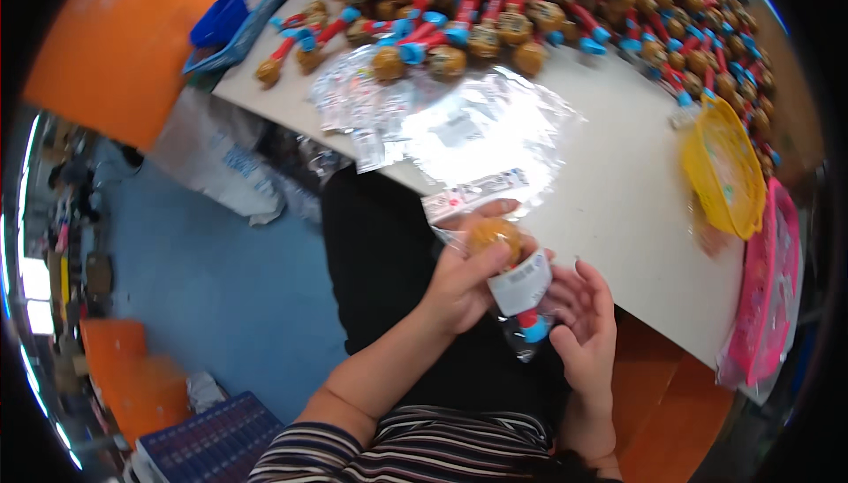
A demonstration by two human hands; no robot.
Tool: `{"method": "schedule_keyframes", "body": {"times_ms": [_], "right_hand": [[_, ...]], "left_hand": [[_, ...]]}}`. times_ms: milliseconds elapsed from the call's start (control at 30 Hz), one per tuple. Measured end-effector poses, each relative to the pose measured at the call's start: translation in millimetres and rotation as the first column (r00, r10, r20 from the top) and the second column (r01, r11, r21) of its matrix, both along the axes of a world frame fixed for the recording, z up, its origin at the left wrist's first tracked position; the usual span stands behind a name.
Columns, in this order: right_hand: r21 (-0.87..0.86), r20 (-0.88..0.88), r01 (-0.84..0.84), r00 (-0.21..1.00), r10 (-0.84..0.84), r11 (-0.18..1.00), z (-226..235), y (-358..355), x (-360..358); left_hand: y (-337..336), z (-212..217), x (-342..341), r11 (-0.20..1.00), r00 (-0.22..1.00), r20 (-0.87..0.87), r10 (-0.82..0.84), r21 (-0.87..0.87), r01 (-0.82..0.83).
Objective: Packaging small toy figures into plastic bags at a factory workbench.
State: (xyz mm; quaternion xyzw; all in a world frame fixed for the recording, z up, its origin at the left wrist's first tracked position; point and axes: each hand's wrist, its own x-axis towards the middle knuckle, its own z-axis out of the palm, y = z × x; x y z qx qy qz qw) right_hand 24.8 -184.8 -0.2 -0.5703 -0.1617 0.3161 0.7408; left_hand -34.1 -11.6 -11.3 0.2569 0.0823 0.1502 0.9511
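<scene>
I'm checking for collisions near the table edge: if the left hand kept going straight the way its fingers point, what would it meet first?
The left hand points up and right, around the brown round-headed toy in its clear plastic bag. Beyond that, the first thing would probably be the stack of shiny clear plastic bags on the white table; depth is unclear.

Yellow basket, pink bag

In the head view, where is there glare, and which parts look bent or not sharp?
Head view: strong glare on the clear plastic bags on the white table; the table edge bends with the fisheye and the corners are black; the toy held by the left hand and right hand is a little soft, and the pile of toys farther back blurs toward the rim.
</scene>
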Motion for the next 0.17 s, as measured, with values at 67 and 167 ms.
{"method": "schedule_keyframes", "body": {"times_ms": [67,167], "right_hand": [[-0.015,-0.072,-0.129,0.989,0.127,0.992,12,12,-9],[-0.163,0.006,-0.355,0.933,0.36,0.921,-5,20,-9]], "left_hand": [[0,-3,-8,1.0,0.999,0.052,-0.01,0.01,0.01],[7,-2,-27,0.997,1.0,0.016,-0.025,0.073,0.024]]}}
